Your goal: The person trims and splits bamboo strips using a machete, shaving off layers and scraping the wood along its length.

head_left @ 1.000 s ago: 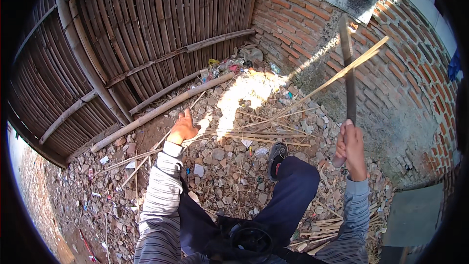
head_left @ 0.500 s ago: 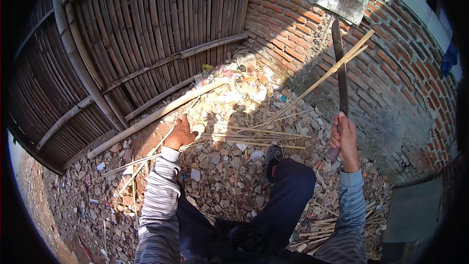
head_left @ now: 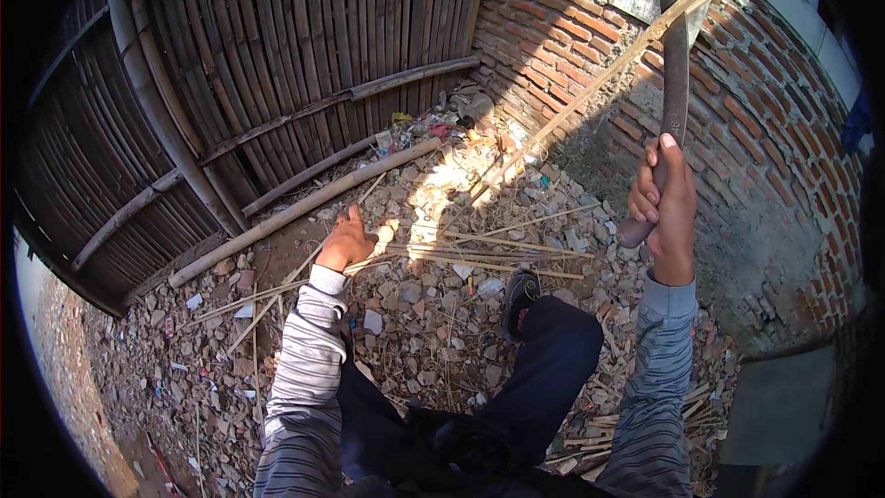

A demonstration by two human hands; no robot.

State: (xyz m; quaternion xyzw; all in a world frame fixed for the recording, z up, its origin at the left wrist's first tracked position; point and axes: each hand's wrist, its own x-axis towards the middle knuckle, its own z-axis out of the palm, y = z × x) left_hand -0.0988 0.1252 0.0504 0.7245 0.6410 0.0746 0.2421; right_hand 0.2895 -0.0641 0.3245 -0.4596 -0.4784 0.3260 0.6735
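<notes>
My right hand is wrapped round the handle of a machete, its long dark blade pointing up. A pale bamboo strip slants across the blade, its split upper end near the blade's upper part. The strip's lower end reaches down toward the rubble; whether it touches the ground I cannot tell. My left hand is held out over the ground with fingers apart, and nothing shows in it. Beside and below it lie several thin bamboo strips. Part of the left fingers is hidden behind the back of the hand.
A bamboo slat fence stands at the left, with a thick bamboo pole lying along its foot. A brick wall rises at the right. Stones and litter cover the ground; more cut strips lie by my right forearm.
My right hand has risen with the machete, and the bamboo strip at the blade has gone up with it. My left hand has shifted only slightly.
</notes>
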